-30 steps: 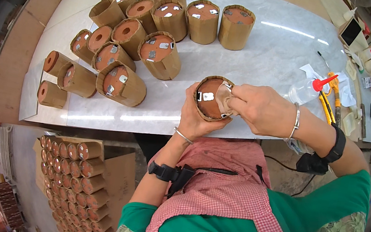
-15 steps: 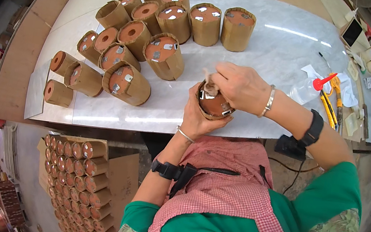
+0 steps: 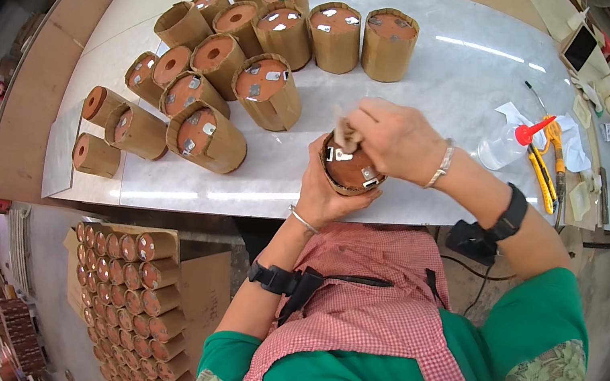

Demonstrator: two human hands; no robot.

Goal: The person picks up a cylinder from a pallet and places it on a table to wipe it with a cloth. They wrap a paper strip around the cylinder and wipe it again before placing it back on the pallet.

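My left hand [image 3: 320, 195] is wrapped round a short cylinder [image 3: 355, 168] in brown paper, near the table's front edge. Its reddish-brown top faces up and carries small silvery metal pieces along its rim. Over that top, my right hand [image 3: 397, 138] is closed on a crumpled beige cloth [image 3: 345, 135], which hangs at the cylinder's far-left rim. Whether the cloth touches the surface I cannot tell. Several similar paper-wrapped cylinders [image 3: 268, 90] stand to the left and farther back, some with a round hole in the top and some with metal pieces.
The work lies on a pale table [image 3: 439, 75]. To the right are a clear squeeze bottle [image 3: 498, 149] with a red nozzle, a yellow utility knife [image 3: 541, 183] and orange-handled scissors [image 3: 554, 138]. Many more cylinders [image 3: 139, 300] are stacked on cardboard below the table, at left.
My right hand has shifted slightly left and up with the cloth, uncovering more of the metal pieces on the cylinder's top. My left hand keeps its hold.
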